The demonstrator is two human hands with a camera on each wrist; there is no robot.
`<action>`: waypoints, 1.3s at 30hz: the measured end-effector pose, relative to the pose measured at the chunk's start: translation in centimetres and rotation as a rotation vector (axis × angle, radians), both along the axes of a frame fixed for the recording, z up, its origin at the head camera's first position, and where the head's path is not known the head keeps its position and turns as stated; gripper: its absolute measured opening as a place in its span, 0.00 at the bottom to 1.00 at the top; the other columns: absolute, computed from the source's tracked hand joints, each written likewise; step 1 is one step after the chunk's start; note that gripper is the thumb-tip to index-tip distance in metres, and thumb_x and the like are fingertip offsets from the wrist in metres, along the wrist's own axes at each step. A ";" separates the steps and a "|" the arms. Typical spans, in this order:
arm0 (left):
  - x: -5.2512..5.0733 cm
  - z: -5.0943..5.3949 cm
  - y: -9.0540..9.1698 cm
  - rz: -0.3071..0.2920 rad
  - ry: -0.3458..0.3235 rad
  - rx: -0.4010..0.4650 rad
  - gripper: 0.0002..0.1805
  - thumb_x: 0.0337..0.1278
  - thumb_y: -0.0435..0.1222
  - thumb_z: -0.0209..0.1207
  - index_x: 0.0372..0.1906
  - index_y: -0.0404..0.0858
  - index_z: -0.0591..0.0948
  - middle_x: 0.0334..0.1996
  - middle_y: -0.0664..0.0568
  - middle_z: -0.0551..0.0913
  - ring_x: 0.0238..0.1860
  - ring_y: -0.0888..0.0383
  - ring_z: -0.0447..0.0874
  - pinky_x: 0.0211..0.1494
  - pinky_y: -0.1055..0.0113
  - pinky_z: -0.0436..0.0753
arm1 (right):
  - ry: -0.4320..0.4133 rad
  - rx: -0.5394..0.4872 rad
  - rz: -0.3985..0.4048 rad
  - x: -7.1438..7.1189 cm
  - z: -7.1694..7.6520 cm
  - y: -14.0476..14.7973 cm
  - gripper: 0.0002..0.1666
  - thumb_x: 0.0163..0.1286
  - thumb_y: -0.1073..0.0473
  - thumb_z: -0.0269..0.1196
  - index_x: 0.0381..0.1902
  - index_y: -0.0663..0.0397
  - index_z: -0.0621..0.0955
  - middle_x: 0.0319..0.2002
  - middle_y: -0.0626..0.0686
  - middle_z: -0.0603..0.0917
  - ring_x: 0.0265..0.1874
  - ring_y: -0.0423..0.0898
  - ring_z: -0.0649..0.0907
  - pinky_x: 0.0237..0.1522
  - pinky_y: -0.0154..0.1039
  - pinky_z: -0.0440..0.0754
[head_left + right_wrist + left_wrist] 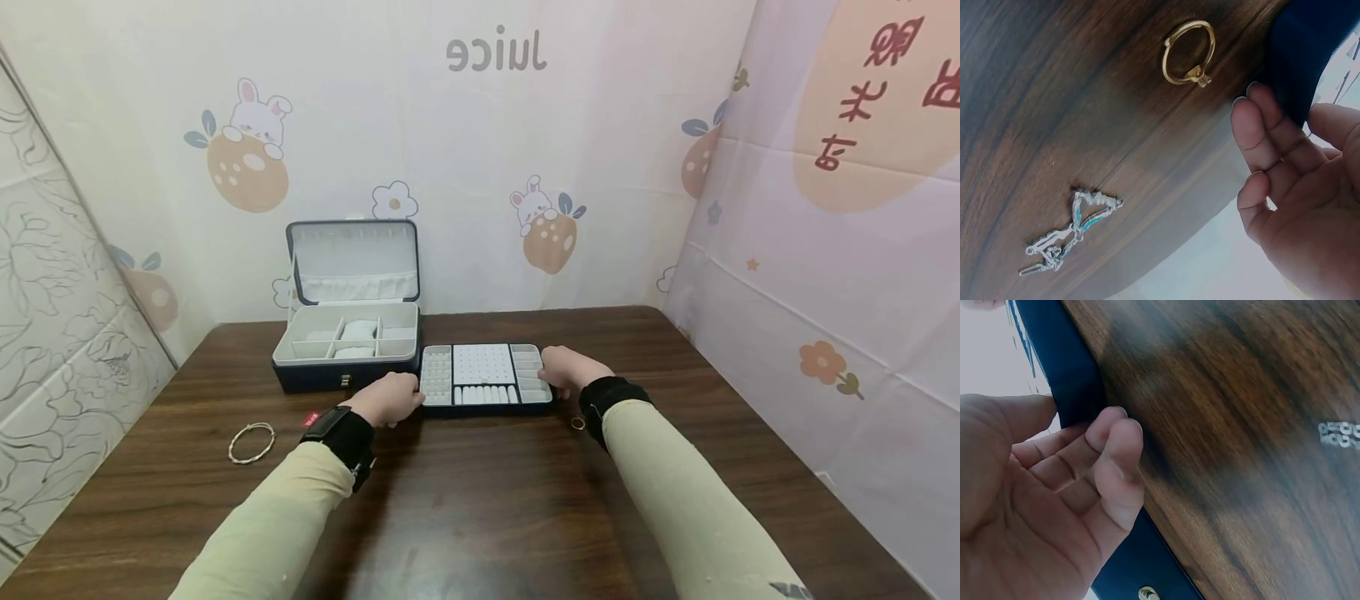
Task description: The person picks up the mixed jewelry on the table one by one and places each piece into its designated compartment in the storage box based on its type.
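Observation:
A dark blue jewelry tray point(483, 408) with white compartments lies on the table in front of me. My left hand point(386, 398) pinches its left end, thumb at the rim and fingers along the dark side point(1072, 369). At the opposite end my right hand point(573, 368) grips the tray, its thumb by the rim and fingers against the side wall point(1300, 56). An open jewelry box point(307, 377) stands behind my left hand, its lid point(356, 258) raised. A gold ring point(1190, 53) with a small stone lies on the table near my right fingers.
A twisted bracelet point(252, 443) lies on the left of the wooden table point(480, 500). In the right wrist view, a silver piece with turquoise parts point(1075, 228) lies near the ring. The left wrist view shows a silver linked piece point(1340, 434). A printed cloth point(480, 150) hangs behind.

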State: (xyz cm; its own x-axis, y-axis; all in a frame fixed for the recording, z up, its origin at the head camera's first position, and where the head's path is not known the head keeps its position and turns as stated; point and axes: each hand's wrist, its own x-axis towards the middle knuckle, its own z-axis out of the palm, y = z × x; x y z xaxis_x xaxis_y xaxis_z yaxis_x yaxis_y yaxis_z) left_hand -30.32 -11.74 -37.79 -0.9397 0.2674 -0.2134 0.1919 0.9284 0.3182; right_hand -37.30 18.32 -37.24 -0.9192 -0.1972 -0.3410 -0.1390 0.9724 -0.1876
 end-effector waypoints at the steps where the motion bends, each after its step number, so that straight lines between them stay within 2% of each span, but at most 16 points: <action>1: 0.0 0.0 0.0 -0.004 -0.006 0.006 0.14 0.79 0.39 0.51 0.33 0.38 0.77 0.17 0.50 0.77 0.14 0.57 0.75 0.22 0.65 0.75 | -0.001 -0.005 0.000 -0.1 0.0 0.0 0.13 0.78 0.64 0.52 0.48 0.70 0.79 0.26 0.58 0.84 0.22 0.48 0.85 0.37 0.41 0.84; 4: -0.3 -0.1 0.1 -0.008 -0.026 0.020 0.16 0.79 0.38 0.49 0.30 0.37 0.77 0.15 0.50 0.78 0.13 0.57 0.74 0.17 0.66 0.74 | -0.003 -0.026 -0.012 -0.2 0.0 0.0 0.13 0.77 0.65 0.52 0.49 0.70 0.79 0.27 0.58 0.84 0.23 0.48 0.86 0.40 0.42 0.84; 8: -0.5 0.1 0.2 -0.019 -0.038 0.027 0.18 0.78 0.36 0.49 0.28 0.36 0.78 0.19 0.49 0.81 0.15 0.58 0.75 0.17 0.67 0.75 | 0.000 -0.040 -0.015 -0.3 0.1 0.2 0.14 0.75 0.66 0.52 0.51 0.71 0.79 0.27 0.58 0.85 0.23 0.47 0.86 0.44 0.42 0.83; 11: -0.4 0.3 0.3 -0.021 -0.050 0.036 0.18 0.77 0.34 0.48 0.28 0.35 0.80 0.22 0.49 0.84 0.16 0.59 0.75 0.19 0.68 0.75 | -0.001 -0.051 -0.015 -0.3 0.2 0.4 0.15 0.75 0.66 0.53 0.52 0.71 0.79 0.28 0.58 0.85 0.23 0.47 0.86 0.42 0.41 0.82; 17: 0.0 0.6 0.3 -0.005 -0.052 0.070 0.20 0.77 0.34 0.48 0.27 0.34 0.83 0.21 0.49 0.85 0.15 0.60 0.74 0.22 0.68 0.78 | -0.016 -0.096 -0.013 0.3 1.0 0.7 0.14 0.74 0.66 0.53 0.51 0.70 0.78 0.28 0.58 0.85 0.23 0.48 0.86 0.39 0.39 0.80; 21: 0.1 0.7 0.2 0.018 -0.064 0.127 0.21 0.77 0.35 0.48 0.26 0.33 0.84 0.20 0.49 0.85 0.15 0.60 0.76 0.22 0.68 0.80 | -0.013 -0.105 0.013 0.7 1.4 1.0 0.10 0.73 0.65 0.53 0.44 0.67 0.79 0.24 0.57 0.85 0.23 0.49 0.87 0.40 0.40 0.79; 26: 0.3 0.7 0.2 0.081 -0.102 0.230 0.21 0.75 0.35 0.48 0.26 0.31 0.83 0.18 0.48 0.86 0.15 0.59 0.81 0.23 0.66 0.83 | -0.006 -0.120 0.056 1.2 1.8 1.4 0.09 0.71 0.65 0.53 0.35 0.62 0.79 0.21 0.56 0.85 0.24 0.50 0.87 0.40 0.39 0.78; 31: 0.6 0.8 0.2 0.145 -0.147 0.345 0.20 0.74 0.34 0.50 0.27 0.28 0.83 0.18 0.44 0.86 0.17 0.55 0.86 0.24 0.63 0.86 | -0.019 -0.156 0.058 1.6 1.9 1.7 0.09 0.71 0.64 0.52 0.34 0.61 0.79 0.22 0.56 0.85 0.27 0.53 0.88 0.33 0.36 0.75; 34: 0.8 0.9 0.1 0.149 -0.128 0.353 0.21 0.72 0.34 0.51 0.24 0.28 0.84 0.16 0.46 0.86 0.16 0.55 0.86 0.26 0.60 0.87 | -0.024 -0.178 0.059 1.9 1.8 1.9 0.09 0.71 0.64 0.52 0.34 0.61 0.79 0.22 0.57 0.85 0.27 0.55 0.88 0.31 0.36 0.74; 39: 1.2 1.0 0.0 0.144 -0.122 0.372 0.19 0.68 0.33 0.52 0.21 0.30 0.83 0.15 0.46 0.85 0.15 0.55 0.86 0.28 0.58 0.87 | -0.034 -0.205 0.060 2.4 1.9 2.2 0.09 0.71 0.64 0.52 0.34 0.60 0.79 0.22 0.55 0.85 0.27 0.54 0.88 0.35 0.37 0.76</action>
State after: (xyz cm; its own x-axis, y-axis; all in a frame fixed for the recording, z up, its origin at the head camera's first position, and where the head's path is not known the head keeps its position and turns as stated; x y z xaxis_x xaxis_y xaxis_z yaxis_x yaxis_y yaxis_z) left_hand -29.10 -11.76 -36.77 -0.9470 0.2146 -0.2392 0.0084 0.7606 0.6491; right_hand -34.92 20.54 -35.35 -0.8923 -0.3194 -0.3190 -0.1855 0.9036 -0.3860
